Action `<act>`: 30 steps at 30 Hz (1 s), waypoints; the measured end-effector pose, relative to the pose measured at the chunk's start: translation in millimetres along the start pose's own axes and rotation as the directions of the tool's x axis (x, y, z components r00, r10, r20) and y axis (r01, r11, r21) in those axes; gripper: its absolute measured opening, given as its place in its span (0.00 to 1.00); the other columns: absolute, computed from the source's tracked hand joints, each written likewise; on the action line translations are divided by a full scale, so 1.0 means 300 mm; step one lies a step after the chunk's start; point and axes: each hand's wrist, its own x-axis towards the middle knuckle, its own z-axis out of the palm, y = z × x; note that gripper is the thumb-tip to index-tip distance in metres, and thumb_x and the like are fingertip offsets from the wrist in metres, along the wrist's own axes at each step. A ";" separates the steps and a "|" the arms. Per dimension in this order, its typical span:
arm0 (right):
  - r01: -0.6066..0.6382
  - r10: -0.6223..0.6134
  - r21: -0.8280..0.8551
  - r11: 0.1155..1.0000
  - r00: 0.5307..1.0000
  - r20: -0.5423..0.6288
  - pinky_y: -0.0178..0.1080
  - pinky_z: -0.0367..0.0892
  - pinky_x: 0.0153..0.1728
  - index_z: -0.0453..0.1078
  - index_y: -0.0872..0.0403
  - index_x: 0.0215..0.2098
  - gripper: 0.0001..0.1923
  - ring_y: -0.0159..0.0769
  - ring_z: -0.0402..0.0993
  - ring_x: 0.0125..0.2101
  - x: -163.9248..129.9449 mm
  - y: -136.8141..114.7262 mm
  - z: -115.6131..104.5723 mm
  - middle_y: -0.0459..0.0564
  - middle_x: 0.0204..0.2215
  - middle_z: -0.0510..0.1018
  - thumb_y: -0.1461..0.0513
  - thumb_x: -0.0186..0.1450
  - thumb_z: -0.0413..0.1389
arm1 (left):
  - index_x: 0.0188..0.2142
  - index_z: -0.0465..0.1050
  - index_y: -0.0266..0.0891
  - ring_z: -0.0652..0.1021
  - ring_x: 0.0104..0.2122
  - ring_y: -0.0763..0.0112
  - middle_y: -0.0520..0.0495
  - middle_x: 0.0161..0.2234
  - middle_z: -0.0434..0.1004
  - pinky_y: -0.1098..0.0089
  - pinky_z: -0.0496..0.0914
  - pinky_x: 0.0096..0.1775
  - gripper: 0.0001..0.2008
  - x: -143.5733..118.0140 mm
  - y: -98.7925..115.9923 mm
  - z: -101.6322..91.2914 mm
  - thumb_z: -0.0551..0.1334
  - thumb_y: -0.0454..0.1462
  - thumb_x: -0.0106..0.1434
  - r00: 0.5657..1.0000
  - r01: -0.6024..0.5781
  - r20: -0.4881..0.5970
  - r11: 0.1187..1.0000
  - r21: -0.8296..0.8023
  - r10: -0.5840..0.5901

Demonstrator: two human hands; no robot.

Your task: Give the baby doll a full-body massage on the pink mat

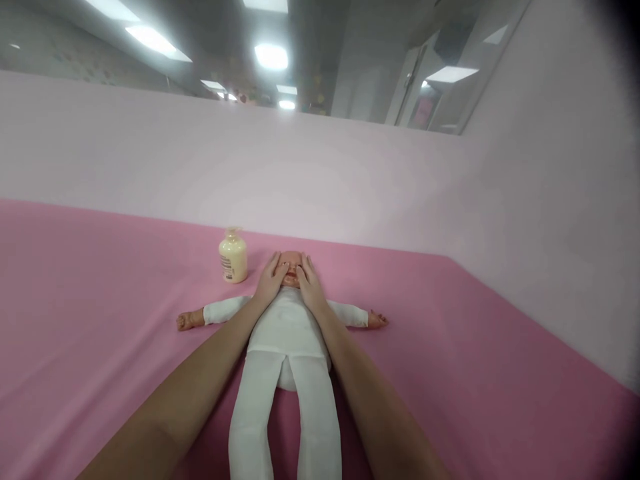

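A baby doll (pixel 287 327) with white cloth body and limbs lies on its back on a pink surface, its head away from me and its arms spread out to the sides. My left hand (pixel 271 280) cups the left side of the doll's face, thumb on the cheek beside the mouth. Against the other side rests my right hand (pixel 310 281), its thumb likewise on the cheek and its fingers along the side of the head. Both hands hold the head between them. The doll's forehead, nose and mouth show; the sides of its head are hidden.
A pale yellow pump bottle (pixel 233 259) stands beyond the doll's outstretched left-side arm. The pink cover (pixel 100 280) has soft folds at left. A pale wall (pixel 280 180) rises behind, with a reflective pane (pixel 320 73) above it; another wall (pixel 565 200) closes the right side.
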 end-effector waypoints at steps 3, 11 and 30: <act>-0.178 0.178 -0.025 0.984 0.984 -0.026 0.44 0.41 0.68 0.41 0.61 0.70 0.47 0.42 0.45 0.69 0.003 0.013 0.001 0.55 0.69 0.49 0.42 0.64 0.48 | 0.65 0.56 0.34 0.57 0.67 0.60 0.39 0.67 0.53 0.61 0.49 0.66 0.32 -0.003 -0.008 -0.002 0.56 0.48 0.67 0.998 0.061 -0.010 0.998 -0.004 -0.061; 0.062 -0.060 -0.015 0.998 0.996 0.066 0.43 0.38 0.68 0.49 0.51 0.69 0.38 0.35 0.38 0.70 0.002 0.029 -0.007 0.44 0.69 0.51 0.42 0.67 0.43 | 0.57 0.70 0.39 0.56 0.67 0.63 0.45 0.66 0.58 0.61 0.50 0.66 0.22 0.005 -0.008 -0.014 0.52 0.45 0.69 0.979 -0.185 0.088 0.983 -0.014 0.185; 0.019 -0.019 -0.002 1.000 0.997 0.070 0.44 0.35 0.69 0.47 0.49 0.69 0.41 0.36 0.35 0.70 0.010 0.036 -0.005 0.42 0.69 0.47 0.39 0.65 0.43 | 0.57 0.71 0.41 0.57 0.67 0.62 0.45 0.66 0.58 0.61 0.49 0.66 0.22 0.008 -0.011 -0.014 0.53 0.46 0.68 0.977 -0.200 0.078 0.980 -0.015 0.201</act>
